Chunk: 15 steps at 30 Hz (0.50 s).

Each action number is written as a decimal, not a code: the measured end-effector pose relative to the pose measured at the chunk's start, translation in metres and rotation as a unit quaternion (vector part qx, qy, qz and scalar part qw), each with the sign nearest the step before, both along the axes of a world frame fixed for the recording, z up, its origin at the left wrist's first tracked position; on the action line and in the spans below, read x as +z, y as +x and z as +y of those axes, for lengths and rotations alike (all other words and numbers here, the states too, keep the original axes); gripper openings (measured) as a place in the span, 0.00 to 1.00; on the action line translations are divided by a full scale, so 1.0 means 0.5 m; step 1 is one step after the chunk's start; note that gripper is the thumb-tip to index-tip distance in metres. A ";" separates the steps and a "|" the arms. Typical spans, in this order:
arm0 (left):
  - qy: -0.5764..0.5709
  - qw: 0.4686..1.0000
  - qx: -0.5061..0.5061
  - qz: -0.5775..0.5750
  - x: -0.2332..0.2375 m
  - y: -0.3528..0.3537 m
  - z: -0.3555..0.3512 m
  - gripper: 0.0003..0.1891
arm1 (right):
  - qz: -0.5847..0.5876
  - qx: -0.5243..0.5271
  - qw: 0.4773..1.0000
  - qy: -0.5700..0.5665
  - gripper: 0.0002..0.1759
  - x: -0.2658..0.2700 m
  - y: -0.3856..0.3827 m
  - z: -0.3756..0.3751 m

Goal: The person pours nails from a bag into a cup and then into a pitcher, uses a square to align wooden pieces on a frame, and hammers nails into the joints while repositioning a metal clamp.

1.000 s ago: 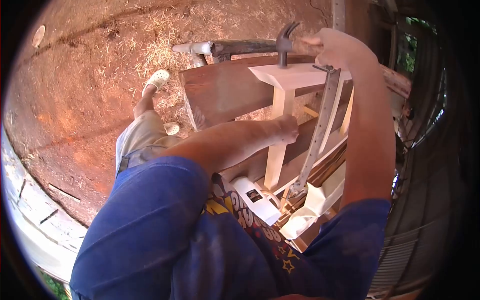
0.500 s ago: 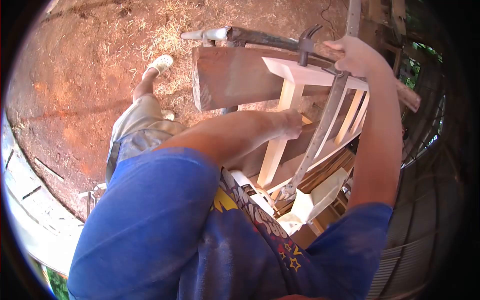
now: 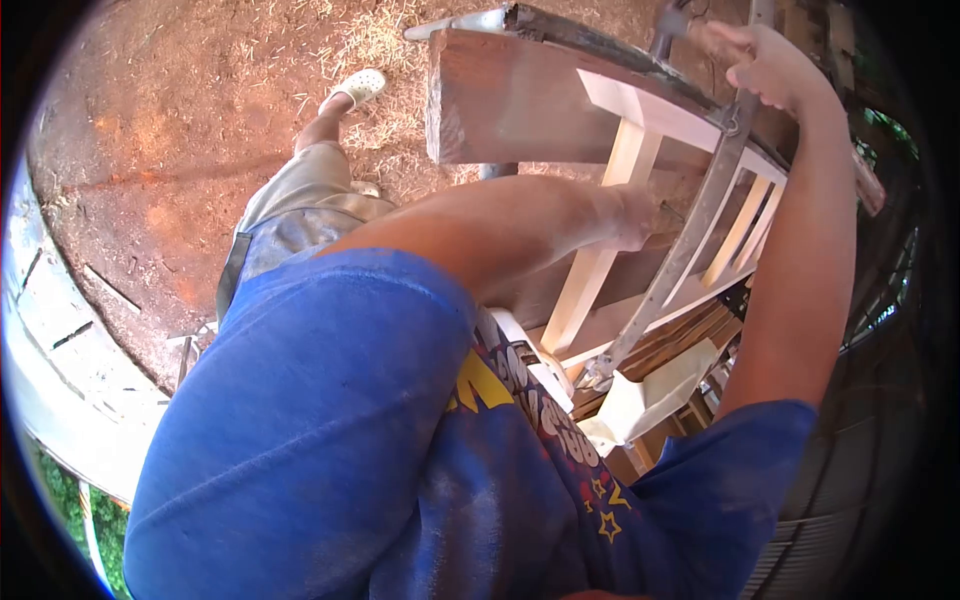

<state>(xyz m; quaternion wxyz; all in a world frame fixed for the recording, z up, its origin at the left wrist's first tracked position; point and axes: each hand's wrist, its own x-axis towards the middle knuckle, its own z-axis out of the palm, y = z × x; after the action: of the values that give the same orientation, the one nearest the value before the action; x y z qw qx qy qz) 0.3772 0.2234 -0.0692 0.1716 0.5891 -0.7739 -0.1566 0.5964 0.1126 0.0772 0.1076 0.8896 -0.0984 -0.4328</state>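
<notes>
Several yellowish slats [image 3: 583, 290] meet one pale pinkish wooden rail [image 3: 680, 118].

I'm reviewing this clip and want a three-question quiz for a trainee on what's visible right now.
1. True or false: the left hand holds the hammer.

2. Multiple choice: what colour is the raised sleeve nearest the picture's left edge?
a) red
b) blue
c) green

3. Fill in: in the picture, the metal bar runs between the pale wooden upright and the right ____.

Key:
1. False; the right hand holds it.
2. b, a blue sleeve.
3. Forearm.
</notes>
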 end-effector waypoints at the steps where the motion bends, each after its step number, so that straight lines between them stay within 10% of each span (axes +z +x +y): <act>1: -0.001 1.000 -0.003 -0.001 0.002 0.004 0.001 0.17 | -0.008 -0.019 1.000 0.007 0.45 -0.005 -0.013 -0.005; 8: 0.007 1.000 -0.004 0.009 0.009 0.007 -0.011 0.17 | 0.137 -0.005 0.990 -0.035 0.45 -0.009 -0.005 0.020; 12: -0.017 1.000 -0.006 -0.003 0.004 0.010 0.005 0.18 | -0.017 0.013 1.000 0.014 0.45 -0.025 -0.027 -0.011; 15: -0.012 1.000 0.000 0.014 0.004 0.012 0.007 0.17 | 0.159 0.037 0.984 -0.068 0.45 -0.003 -0.017 0.074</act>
<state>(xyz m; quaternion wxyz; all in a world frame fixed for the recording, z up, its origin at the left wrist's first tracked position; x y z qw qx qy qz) 0.3831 0.2271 -0.0673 0.1893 0.5845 -0.7736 -0.1554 0.5878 0.1498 0.0756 0.1979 0.8031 -0.0758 -0.5568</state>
